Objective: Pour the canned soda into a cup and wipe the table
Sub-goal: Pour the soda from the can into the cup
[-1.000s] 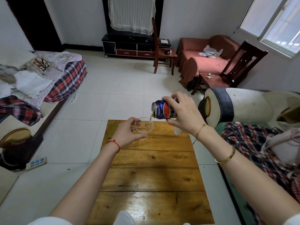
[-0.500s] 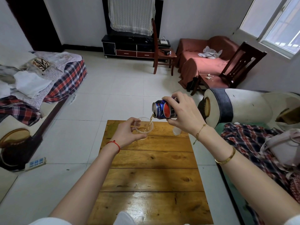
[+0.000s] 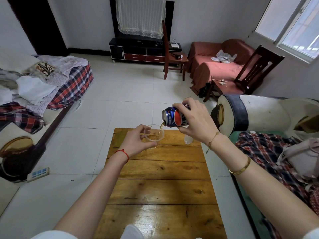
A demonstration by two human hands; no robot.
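My right hand (image 3: 195, 121) grips a blue, red and white soda can (image 3: 172, 117), tipped on its side with its mouth to the left. A thin brown stream falls from the can into a clear plastic cup (image 3: 154, 135). My left hand (image 3: 136, 141) holds that cup just above the far end of the wooden table (image 3: 160, 187). Brown soda covers the cup's bottom.
A small white object (image 3: 188, 139) stands on the table's far right corner under my right wrist. A white rounded thing (image 3: 132, 232) sits at the table's near edge. Sofas with plaid cloths flank the table on both sides. Tiled floor lies beyond.
The pouring goes on with both hands almost still. A little more brown soda lies in the cup than one second ago.
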